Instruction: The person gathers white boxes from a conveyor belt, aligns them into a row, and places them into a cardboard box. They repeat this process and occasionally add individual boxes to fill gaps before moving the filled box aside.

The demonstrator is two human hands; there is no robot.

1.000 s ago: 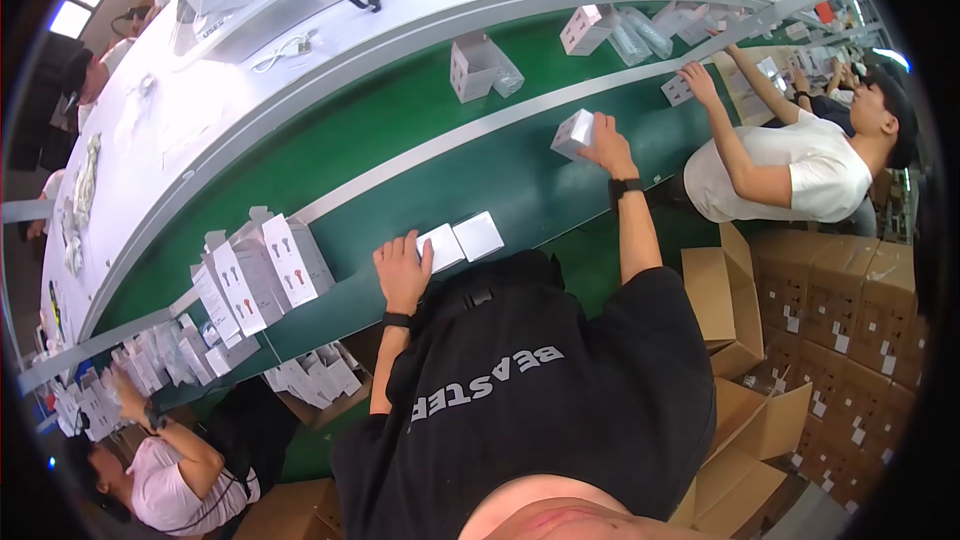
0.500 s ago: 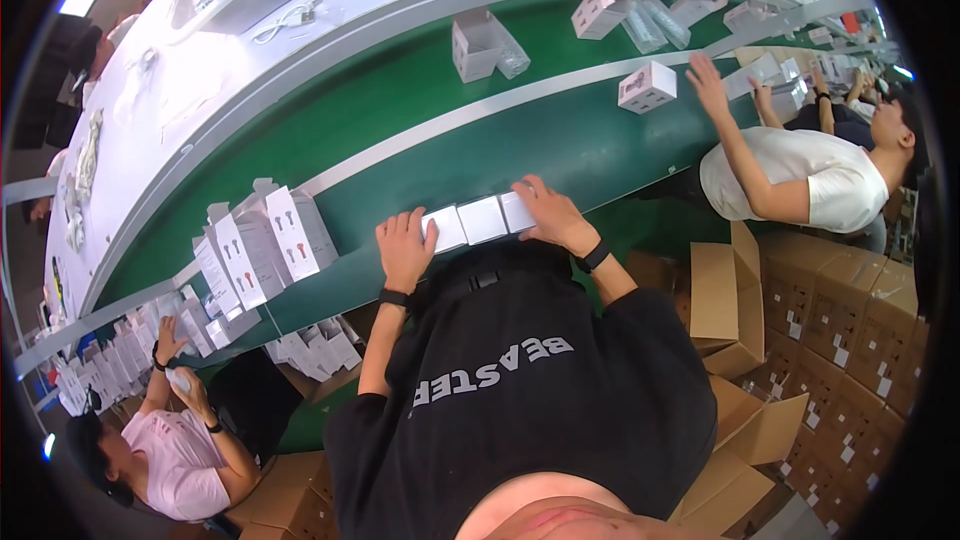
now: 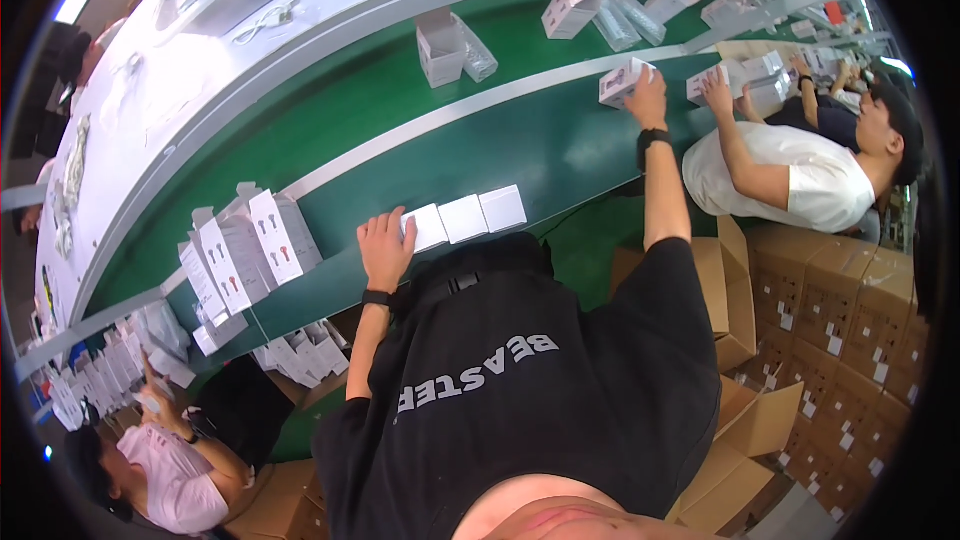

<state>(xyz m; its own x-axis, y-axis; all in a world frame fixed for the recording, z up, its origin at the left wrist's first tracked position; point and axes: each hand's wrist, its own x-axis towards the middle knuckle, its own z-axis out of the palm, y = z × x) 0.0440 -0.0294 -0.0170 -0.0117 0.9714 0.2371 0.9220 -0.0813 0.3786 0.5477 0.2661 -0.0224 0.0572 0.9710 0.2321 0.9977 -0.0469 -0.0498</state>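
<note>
Three small white boxes stand in a row at the near edge of the green work surface: a left box (image 3: 428,227), a middle box (image 3: 462,218) and a right box (image 3: 503,208). My left hand (image 3: 384,248) lies with fingers extended at the left end of the row, its thumb against the left box. Out to the right, my right hand (image 3: 647,100) has its fingers around the right side of a white printed box (image 3: 617,86) on the far part of the surface. Its fingertips are partly hidden behind that box.
White printed cartons (image 3: 275,238) stand at my left. Beyond a pale rail (image 3: 440,110) are an open white box (image 3: 440,52) and clear plastic trays (image 3: 612,25). A person in white (image 3: 790,165) works at right, another in pink (image 3: 175,475) at left. Brown cartons (image 3: 800,285) are stacked behind.
My right hand has left the row of three boxes and reached far right to the printed box. My left hand stays by the row. The person in white now touches another box.
</note>
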